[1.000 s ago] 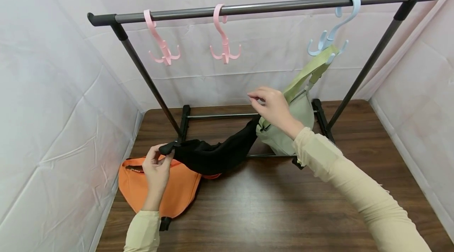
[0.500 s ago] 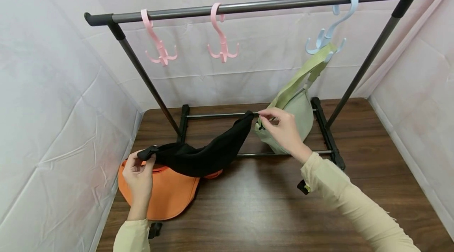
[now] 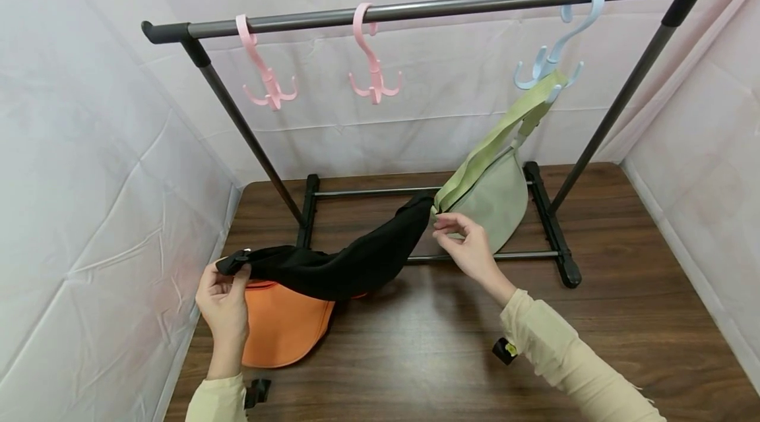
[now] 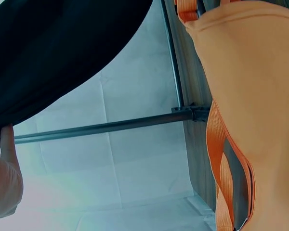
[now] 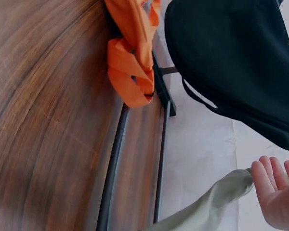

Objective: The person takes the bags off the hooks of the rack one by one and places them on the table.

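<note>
In the head view my left hand [image 3: 224,303] pinches the left end of a black waist bag [image 3: 338,270], thumb against its dark strap. The bag stretches to the right above the floor, and it looms large in the right wrist view. My right hand [image 3: 469,244] is beside the bag's right end, fingers loosely bent; in the right wrist view its fingers [image 5: 266,175] look fairly straight, with background showing between them and the thumb. Just behind that hand is a pale green waist bag [image 3: 499,204], its strap [image 3: 505,125] looped on a light blue hook [image 3: 552,59].
A dark metal rack [image 3: 451,8] spans the back, with a pink hook [image 3: 270,76] and a second pink hook [image 3: 374,66] on its bar. Under the black bag lies an orange bag [image 3: 285,330] on the wood floor [image 3: 392,356]. Black buckles [image 3: 503,351] lie nearby.
My left hand has moved left and slightly down, drawing the black bag's left end along. My right hand has come down and nearer, away from the green strap, to beside the black bag's right end.
</note>
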Motion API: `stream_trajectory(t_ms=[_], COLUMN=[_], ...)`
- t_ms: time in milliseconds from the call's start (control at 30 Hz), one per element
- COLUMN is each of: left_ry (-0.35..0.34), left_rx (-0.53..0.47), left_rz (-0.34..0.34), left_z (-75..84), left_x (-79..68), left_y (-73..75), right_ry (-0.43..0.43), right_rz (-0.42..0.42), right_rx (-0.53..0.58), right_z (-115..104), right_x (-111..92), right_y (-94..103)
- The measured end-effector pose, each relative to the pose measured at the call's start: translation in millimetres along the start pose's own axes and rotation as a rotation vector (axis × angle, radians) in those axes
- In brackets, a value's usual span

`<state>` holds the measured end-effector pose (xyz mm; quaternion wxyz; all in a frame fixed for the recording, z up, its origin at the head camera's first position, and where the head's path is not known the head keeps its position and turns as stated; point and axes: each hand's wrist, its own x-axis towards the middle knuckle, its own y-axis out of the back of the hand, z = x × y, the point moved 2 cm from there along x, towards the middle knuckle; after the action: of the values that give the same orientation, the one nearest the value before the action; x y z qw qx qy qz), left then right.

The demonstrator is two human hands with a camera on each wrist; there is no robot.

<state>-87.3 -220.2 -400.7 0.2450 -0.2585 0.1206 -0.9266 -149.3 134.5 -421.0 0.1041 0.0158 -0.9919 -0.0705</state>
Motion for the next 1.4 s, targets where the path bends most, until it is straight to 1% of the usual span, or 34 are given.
stream_trajectory(t_ms=[67,167,200,300,367,467,600,700,800,900,1067,1233,1300,1400], left_ry=[0.016,0.026,0.026,0.024,0.028,0.038,0.075,0.118,0.158,0.189,0.219,0.246,0.266,0.319], left_rx=[-0.039,-0.072,-0.06,-0.046,-0.022,-0.049,-0.082,-0.055,0.002,0.034,0.042,0.082,0.096,0.105], left_rz=[-0.009,-0.045,-0.054,-0.077,-0.077,-0.098,-0.13,-0.139,-0.149,-0.163,-0.177,-0.184,-0.193,-0.206], left_z=[0.7,-0.6,-1.4,-4.7,-7.0,-10.0,-13.2,-15.8,-18.7,-21.4,-26.2,-33.3,-36.1,-40.6], left_x=[-1.2,-3.6,-4.4,-6.7,-8.2,-10.8,-13.9,-15.9,-18.7,-22.2,-28.0,-35.8,-40.4,-48.7], left_y=[-2.5,-6.5,-7.8,-11.4,-13.0,-15.8,-18.0,-18.5,-19.3,-20.7,-23.2,-25.1,-25.8,-26.4], right_ry=[0.012,0.026,0.022,0.003,-0.002,0.005,-0.005,-0.015,-0.025,-0.048,-0.106,-0.15,-0.167,-0.194], right_rz=[-0.01,-0.012,-0.009,0.001,0.005,0.016,0.043,0.055,0.068,0.089,0.11,0.135,0.15,0.161], right_rx=[0.036,0.07,0.083,0.167,0.205,0.227,0.25,0.274,0.271,0.254,0.249,0.242,0.242,0.257], right_z=[11.1,15.2,15.3,13.3,12.2,11.1,11.5,12.6,15.0,17.0,19.1,25.1,29.8,38.9], right_x=[1.5,2.1,2.1,2.1,1.8,0.3,-3.8,-7.5,-12.3,-18.6,-29.6,-40.3,-45.5,-55.4], right_y=[-0.6,-0.4,0.2,1.9,3.6,6.0,9.0,10.8,13.7,17.7,24.8,31.0,33.7,38.1])
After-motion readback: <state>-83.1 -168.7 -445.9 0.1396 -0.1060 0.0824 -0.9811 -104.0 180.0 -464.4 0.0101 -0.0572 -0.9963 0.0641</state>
